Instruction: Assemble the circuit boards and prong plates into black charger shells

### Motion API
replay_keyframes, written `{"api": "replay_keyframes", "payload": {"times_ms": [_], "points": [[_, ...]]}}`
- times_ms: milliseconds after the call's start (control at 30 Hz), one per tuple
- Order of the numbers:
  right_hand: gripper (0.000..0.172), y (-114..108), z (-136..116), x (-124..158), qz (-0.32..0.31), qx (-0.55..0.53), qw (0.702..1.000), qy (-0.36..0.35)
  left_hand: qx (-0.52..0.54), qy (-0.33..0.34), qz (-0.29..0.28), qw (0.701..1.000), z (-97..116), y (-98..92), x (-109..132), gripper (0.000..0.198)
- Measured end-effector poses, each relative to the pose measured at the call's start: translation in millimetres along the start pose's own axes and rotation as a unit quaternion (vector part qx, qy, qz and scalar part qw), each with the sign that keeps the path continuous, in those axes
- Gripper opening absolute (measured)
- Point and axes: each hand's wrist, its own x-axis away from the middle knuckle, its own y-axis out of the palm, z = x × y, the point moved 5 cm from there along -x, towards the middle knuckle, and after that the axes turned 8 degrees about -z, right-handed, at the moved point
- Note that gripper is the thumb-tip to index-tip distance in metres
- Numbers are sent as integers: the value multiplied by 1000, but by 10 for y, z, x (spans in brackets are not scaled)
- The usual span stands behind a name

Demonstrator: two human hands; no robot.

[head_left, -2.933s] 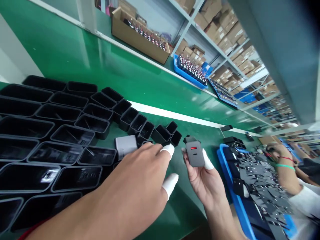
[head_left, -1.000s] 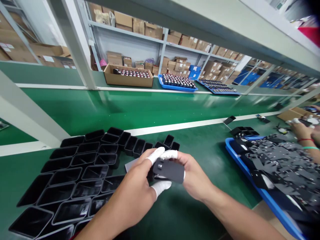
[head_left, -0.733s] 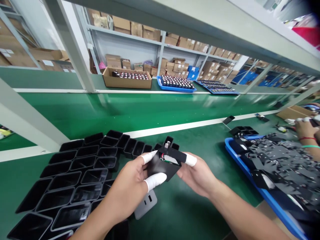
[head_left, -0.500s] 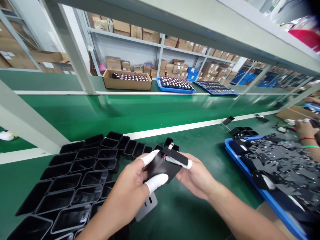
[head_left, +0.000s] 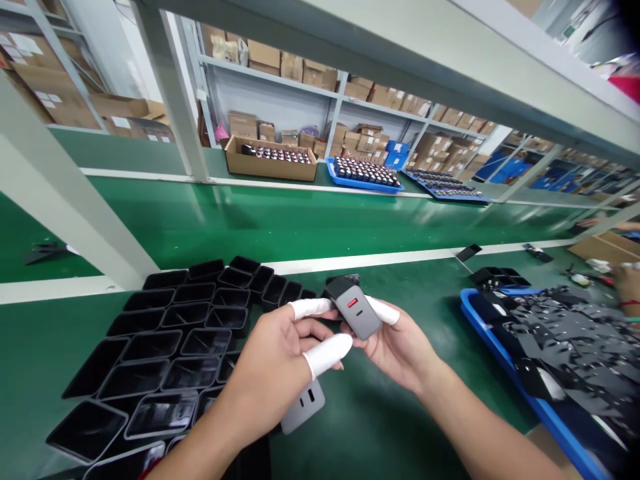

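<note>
Both hands meet over the green belt, each with white finger cots. My right hand [head_left: 400, 343] grips a dark grey charger body [head_left: 357, 312] with a red port facing up. My left hand [head_left: 277, 363] pinches the same charger from the left with cot-covered thumb and forefinger. Below my left hand a grey face plate [head_left: 304, 405] with two slots lies on the belt. Rows of empty black shells [head_left: 173, 340] stand to the left of the hands.
A blue tray [head_left: 500, 357] heaped with black parts sits at the right, with another person's hand [head_left: 627, 283] beyond it. Across the green conveyor [head_left: 300, 220] stand a cardboard box [head_left: 270, 160] and blue trays [head_left: 363, 177] of parts, shelves of cartons behind.
A black shell was slid over the inner assembly between both hands. The piece has turned, and its red port faces up now. The camera view shifted slightly.
</note>
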Motion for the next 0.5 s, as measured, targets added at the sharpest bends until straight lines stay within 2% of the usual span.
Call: {"api": "replay_keyframes", "payload": {"times_ms": [133,267,367,433,500], "points": [[31,-20,34,-72,5,-42,999,30,-2,-19,16,1000,-15,-27,-7,59],[32,-65,41,-92,15,-33,999,41,-23,-29,14,999,-47,-50,-16,58],[43,-145,-54,-163,33,43,998,25,-138,-25,33,990,-124,-97,-4,57],[60,-268,-207,-298,60,158,985,-24,-308,13,51,950,-147,-113,-1,56],[85,-464,-402,-514,106,295,946,-87,-454,51,13,890,-171,-49,-13,55]]}}
